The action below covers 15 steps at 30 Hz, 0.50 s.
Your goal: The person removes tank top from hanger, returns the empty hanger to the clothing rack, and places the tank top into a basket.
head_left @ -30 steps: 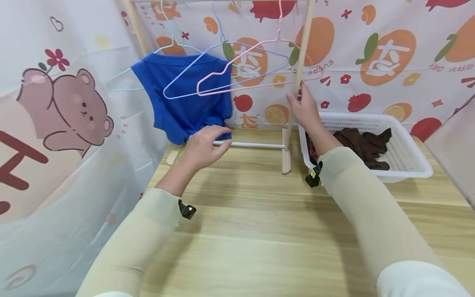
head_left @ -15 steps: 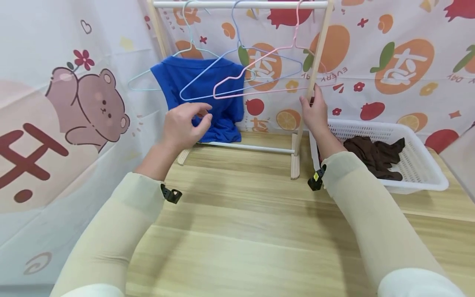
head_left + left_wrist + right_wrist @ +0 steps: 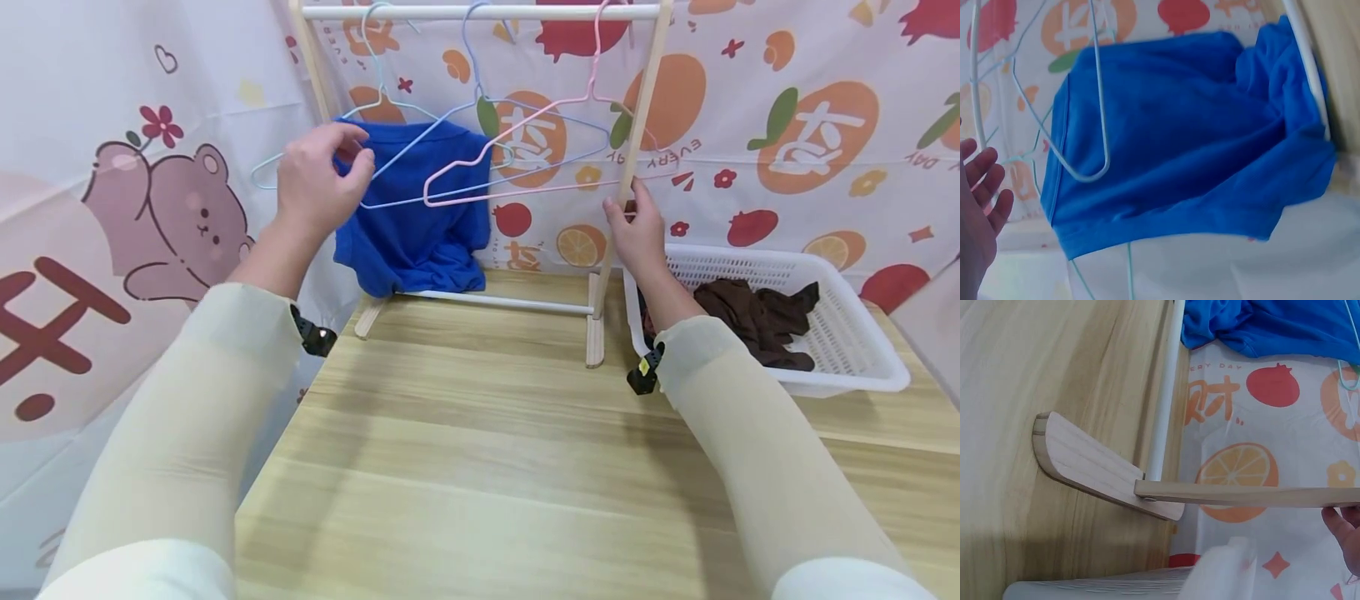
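Note:
A blue sleeveless top (image 3: 427, 225) hangs from the mint green hanger (image 3: 375, 62) on a wooden clothes rack (image 3: 480, 12). Its lower part is bunched over the rack's bottom bar. My left hand (image 3: 322, 179) is raised in front of the top's left shoulder, holding nothing; in the left wrist view its fingers (image 3: 986, 181) stand apart from the cloth. At the rack's right post (image 3: 645, 117), my right hand (image 3: 637, 229) grips the wood, thumb and fingers on either side. A blue hanger (image 3: 480, 92) and a pink hanger (image 3: 592, 87) hang bare in front of the top.
Right of the rack, a white plastic basket (image 3: 855, 333) holds dark brown cloth (image 3: 750, 321) and some reddish cloth. A printed curtain (image 3: 810, 200) closes off the back and left sides. Wooden tabletop (image 3: 480, 433) lies before the rack.
My left hand has risen and moved left, from the top's lower hem up to its left shoulder. The right hand stays at the post. The head view has shifted slightly.

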Motion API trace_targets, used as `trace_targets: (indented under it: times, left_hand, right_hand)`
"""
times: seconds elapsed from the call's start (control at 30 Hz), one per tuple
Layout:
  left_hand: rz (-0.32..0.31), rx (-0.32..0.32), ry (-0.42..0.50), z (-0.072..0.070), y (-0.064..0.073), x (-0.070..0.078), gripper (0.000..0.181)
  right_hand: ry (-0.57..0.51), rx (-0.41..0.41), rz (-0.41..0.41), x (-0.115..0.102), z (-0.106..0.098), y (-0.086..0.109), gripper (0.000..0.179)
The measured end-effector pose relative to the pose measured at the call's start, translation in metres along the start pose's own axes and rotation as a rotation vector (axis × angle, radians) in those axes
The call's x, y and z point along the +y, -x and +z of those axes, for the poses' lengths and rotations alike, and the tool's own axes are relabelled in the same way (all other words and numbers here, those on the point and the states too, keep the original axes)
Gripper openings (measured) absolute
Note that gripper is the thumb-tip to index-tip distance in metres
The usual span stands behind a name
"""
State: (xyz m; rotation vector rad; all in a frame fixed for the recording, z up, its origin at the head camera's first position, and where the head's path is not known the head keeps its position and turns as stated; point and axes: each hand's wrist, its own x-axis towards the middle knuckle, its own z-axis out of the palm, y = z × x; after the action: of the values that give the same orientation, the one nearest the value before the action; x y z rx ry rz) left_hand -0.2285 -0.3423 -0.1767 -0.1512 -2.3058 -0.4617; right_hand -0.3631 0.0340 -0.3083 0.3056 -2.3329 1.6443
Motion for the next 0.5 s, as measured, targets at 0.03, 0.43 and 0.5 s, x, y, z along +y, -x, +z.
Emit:
trace_targets:
  times: [0.03, 0.43, 0.5]
  left_hand:
    - [-0.03, -0.022, -0.011, -0.001, -0.005, -0.001, 0.041]
    - [-0.225, -0.267, -0.067, 0.003, -0.058, -0.016, 0.065]
    - [-0.25, -0.299, -0.074, 0.004, -0.063, -0.018, 0.068]
  right_hand:
    - [0.004, -0.012, 0.013, -0.001, -0.001, 0.001, 0.054]
    - [0.002, -0.055, 0.056, 0.0, -0.009, -0.002, 0.053]
    - [-0.014, -0.062, 0.059, 0.0, -0.007, -0.002, 0.054]
